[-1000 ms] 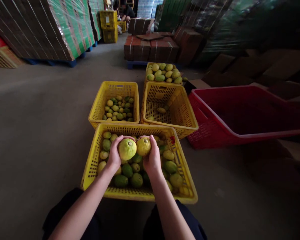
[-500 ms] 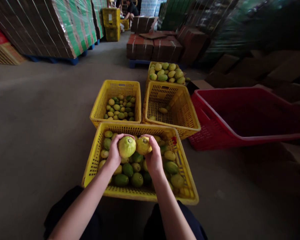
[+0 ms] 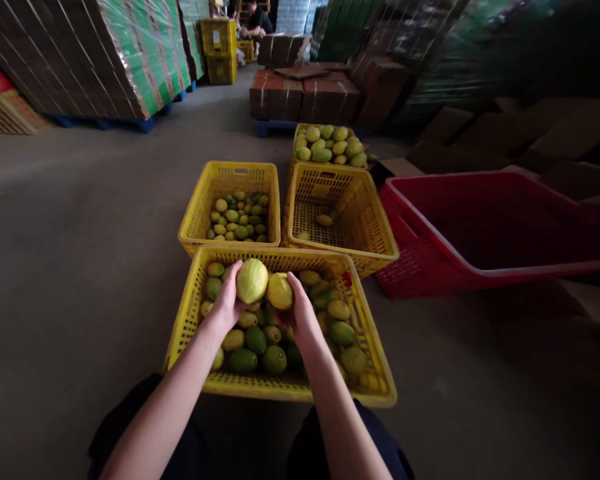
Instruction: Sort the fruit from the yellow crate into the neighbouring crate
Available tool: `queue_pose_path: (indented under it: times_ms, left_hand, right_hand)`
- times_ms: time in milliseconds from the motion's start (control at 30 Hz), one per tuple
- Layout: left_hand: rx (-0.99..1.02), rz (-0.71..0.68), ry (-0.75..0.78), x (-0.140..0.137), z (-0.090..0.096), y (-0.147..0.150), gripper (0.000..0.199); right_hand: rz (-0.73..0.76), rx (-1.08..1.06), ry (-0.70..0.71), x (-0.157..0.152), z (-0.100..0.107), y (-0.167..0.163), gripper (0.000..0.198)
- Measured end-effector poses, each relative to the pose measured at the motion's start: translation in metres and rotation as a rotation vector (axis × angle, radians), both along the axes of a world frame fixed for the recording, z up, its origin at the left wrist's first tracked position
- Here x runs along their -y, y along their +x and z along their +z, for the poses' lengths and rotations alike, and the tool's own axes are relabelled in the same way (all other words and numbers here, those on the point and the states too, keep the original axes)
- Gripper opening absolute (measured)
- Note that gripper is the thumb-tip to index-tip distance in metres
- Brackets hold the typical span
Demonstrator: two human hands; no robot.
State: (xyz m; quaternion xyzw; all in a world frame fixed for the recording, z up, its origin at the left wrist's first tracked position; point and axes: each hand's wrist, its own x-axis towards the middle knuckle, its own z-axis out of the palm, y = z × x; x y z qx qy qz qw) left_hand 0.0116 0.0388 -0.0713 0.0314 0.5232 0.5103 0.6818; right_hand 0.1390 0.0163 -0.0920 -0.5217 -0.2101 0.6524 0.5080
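Note:
My left hand (image 3: 226, 300) is closed round a large pale yellow-green lemon (image 3: 252, 281), its ribbed side turned up. Beside it, my right hand (image 3: 303, 308) grips a smaller, yellower lemon (image 3: 280, 291), with the thumb over its right side. The two fruits are close together, and the undersides of both are hidden. Both hands are above a wide yellow crate (image 3: 300, 393) holding green and yellow lemons, such as a dark green lemon (image 3: 255, 340) below the hands.
Behind it stand a yellow crate (image 3: 194, 213) of smaller fruits and another (image 3: 370, 223) with a few fruits. A full crate (image 3: 296, 160) is farther back. A red basket (image 3: 405, 267) stands right. Cartons (image 3: 330, 100) and people (image 3: 257, 23) are in the background.
Both lemons have been turned in my hands: their stem ends faced me before and now their sides show. The left lemon has risen slightly, and the right hand has shifted a little left.

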Motion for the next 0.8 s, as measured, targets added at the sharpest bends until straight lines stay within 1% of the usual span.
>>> queue_pose_path:
  times_ms: [100, 167, 267, 367, 567, 700, 800]
  left_hand:
    - [-0.019, -0.057, -0.02, -0.002, -0.003, -0.001, 0.032]
    - [-0.034, -0.091, -0.043, -0.002, -0.002, 0.001, 0.037]
    - [-0.04, -0.088, -0.053, -0.002, 0.001, 0.006, 0.034]
    - [-0.029, -0.038, -0.002, -0.001, 0.004, 0.007, 0.027]
    - [-0.014, 0.056, 0.086, 0.001, 0.009, 0.003, 0.019]
    - [0.027, 0.151, 0.2, -0.001, 0.008, 0.002, 0.02]
    - [0.039, 0.241, 0.214, -0.002, 0.006, 0.0, 0.02]
  right_hand:
    - [0.084, -0.013, -0.109, -0.001, 0.0, 0.004, 0.06]
    - [0.069, -0.01, -0.101, 0.0, 0.002, 0.007, 0.06]
    - [-0.004, 0.047, -0.042, 0.001, 0.007, 0.01, 0.05]
    - [-0.055, 0.115, 0.014, 0.003, 0.009, 0.009, 0.046]
    - [-0.018, 0.167, 0.079, 0.007, 0.012, 0.004, 0.041]
    - [-0.08, 0.351, 0.133, 0.008, 0.009, 0.001, 0.056]
    - [-0.084, 0.383, 0.249, 0.008, 0.007, -0.003, 0.059]
